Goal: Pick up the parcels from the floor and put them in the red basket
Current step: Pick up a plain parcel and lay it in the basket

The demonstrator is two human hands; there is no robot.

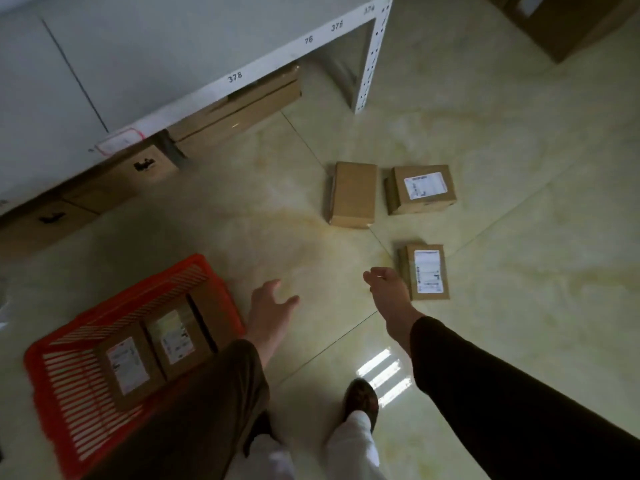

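Three cardboard parcels lie on the pale tiled floor: a plain one (353,194), a labelled one (423,188) to its right, and a nearer labelled one (428,271). The red basket (62,386) stands on the floor at lower left with three parcels (130,365) inside. My right hand (386,289) hovers just left of the nearest labelled parcel, fingers loosely curled, holding nothing. Beside the basket's right rim hangs my left hand (268,306), empty with fingers spread.
A white metal shelf (372,53) runs along the upper left, with brown boxes (235,112) stored under it. A large carton (568,22) sits at the top right corner. My foot (362,400) stands on the floor between my arms.
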